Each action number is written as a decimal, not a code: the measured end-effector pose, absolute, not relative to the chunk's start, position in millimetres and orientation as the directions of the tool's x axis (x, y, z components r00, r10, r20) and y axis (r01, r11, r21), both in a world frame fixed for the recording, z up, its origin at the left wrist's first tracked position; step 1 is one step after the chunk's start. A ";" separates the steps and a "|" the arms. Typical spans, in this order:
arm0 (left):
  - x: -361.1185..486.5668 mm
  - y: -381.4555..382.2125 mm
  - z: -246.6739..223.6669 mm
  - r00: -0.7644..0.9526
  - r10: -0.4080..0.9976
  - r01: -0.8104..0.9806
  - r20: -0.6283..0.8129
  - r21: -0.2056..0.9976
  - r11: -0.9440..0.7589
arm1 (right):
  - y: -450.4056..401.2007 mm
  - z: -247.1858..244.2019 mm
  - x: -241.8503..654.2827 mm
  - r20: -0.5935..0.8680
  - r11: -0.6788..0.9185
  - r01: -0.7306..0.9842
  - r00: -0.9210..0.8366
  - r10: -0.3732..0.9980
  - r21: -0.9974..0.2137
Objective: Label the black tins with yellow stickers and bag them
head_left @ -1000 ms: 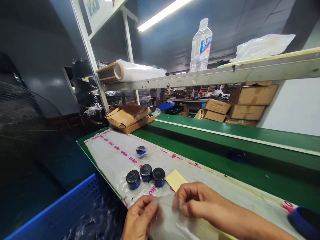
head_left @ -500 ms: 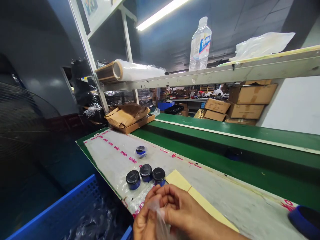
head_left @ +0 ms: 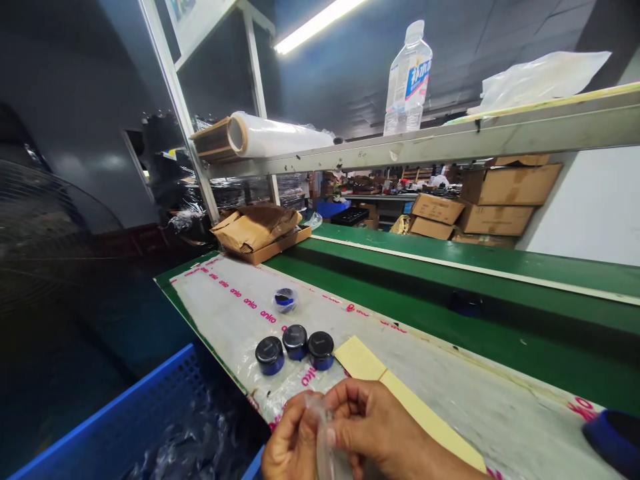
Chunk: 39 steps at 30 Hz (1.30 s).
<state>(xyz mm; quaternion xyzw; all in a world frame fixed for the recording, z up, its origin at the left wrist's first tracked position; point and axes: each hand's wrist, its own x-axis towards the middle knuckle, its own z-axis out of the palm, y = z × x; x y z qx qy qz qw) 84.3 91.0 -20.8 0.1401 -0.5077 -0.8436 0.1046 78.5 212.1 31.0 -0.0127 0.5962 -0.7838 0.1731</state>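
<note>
At the bottom centre, my left hand [head_left: 290, 440] and my right hand [head_left: 375, 423] pinch a clear plastic bag [head_left: 325, 447] between them, fingertips close together. The bag's lower part is cut off by the frame edge. Just beyond my hands, on the white sheet, stand three black-topped blue caps: a left one [head_left: 269, 355], a middle one [head_left: 295, 342] and a right one [head_left: 321, 350]. Farther back a blue ring [head_left: 285, 301] lies in clear plastic. Yellow paper [head_left: 363, 360] extends beside and beneath my right forearm.
A blue crate [head_left: 115, 427] with plastic-wrapped dark items is at lower left. Dark blue round pieces sit on the green belt [head_left: 467, 303] and at right [head_left: 613, 440]. A cardboard tray [head_left: 270, 249] stands at the back; a shelf [head_left: 440, 148] holds a bottle [head_left: 409, 80] and a film roll [head_left: 280, 137].
My fingertips have shifted slightly on the plastic bag, and my right hand sits a little lower. The whole view has moved slightly.
</note>
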 end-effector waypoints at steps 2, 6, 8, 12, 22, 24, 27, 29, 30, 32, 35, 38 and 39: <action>85.6 91.9 -13.4 -0.940 -0.296 -0.013 -0.171 0.884 -0.467 | 214.6 27.2 78.3 -0.159 -0.238 0.215 -0.959 -0.233 -0.947; 82.6 88.4 0.9 -0.951 -0.162 -0.108 -0.263 0.774 -0.624 | 218.7 28.0 80.2 -0.044 -0.347 0.098 -0.986 -0.161 -0.933; 80.6 85.6 4.2 -0.956 0.007 -0.210 -0.295 0.665 -0.717 | 220.5 33.3 82.1 -0.052 -0.420 0.130 -0.980 -0.191 -0.898; 74.5 79.8 0.4 -0.957 0.190 -0.278 -0.219 0.504 -0.818 | 224.3 47.8 80.5 -0.153 -0.540 0.260 -0.960 -0.235 -0.801; 38.7 80.1 -4.9 -0.974 -0.123 -0.124 -0.192 0.897 -0.425 | 233.3 39.3 13.6 -0.165 -0.090 0.164 -0.986 0.004 -0.982; 30.0 80.6 -6.3 -0.974 -0.183 -0.082 -0.131 0.964 -0.252 | 234.1 28.8 -4.0 -0.109 0.001 0.110 -0.992 0.068 -0.994; 19.7 80.0 -8.8 -0.972 -0.234 -0.035 -0.009 0.993 0.109 | 236.9 16.2 -24.1 -0.048 0.108 0.063 -0.990 0.136 -0.992; 15.5 79.4 -10.1 -0.970 -0.233 -0.010 0.076 0.938 0.347 | 238.5 10.9 -33.1 -0.025 0.175 0.053 -0.987 0.157 -0.983; 14.1 79.3 -10.5 -0.967 -0.229 0.001 0.109 0.905 0.426 | 238.9 9.1 -36.7 -0.024 0.202 0.056 -0.987 0.160 -0.978; 12.1 79.5 -11.5 -0.965 -0.222 0.012 0.142 0.866 0.499 | 238.8 6.7 -42.5 -0.033 0.242 0.070 -0.987 0.156 -0.968; 10.1 80.2 -13.3 -0.963 -0.227 0.004 0.144 0.853 0.522 | 238.2 4.5 -47.9 -0.048 0.278 0.092 -0.986 0.160 -0.956; 8.8 80.2 -14.4 -0.963 -0.231 -0.008 0.136 0.846 0.533 | 238.1 2.1 -49.3 -0.076 0.304 0.124 -0.983 0.165 -0.944; 8.5 80.2 -14.3 -0.964 -0.232 -0.014 0.131 0.844 0.536 | 238.1 1.4 -49.3 -0.087 0.314 0.136 -0.983 0.164 -0.940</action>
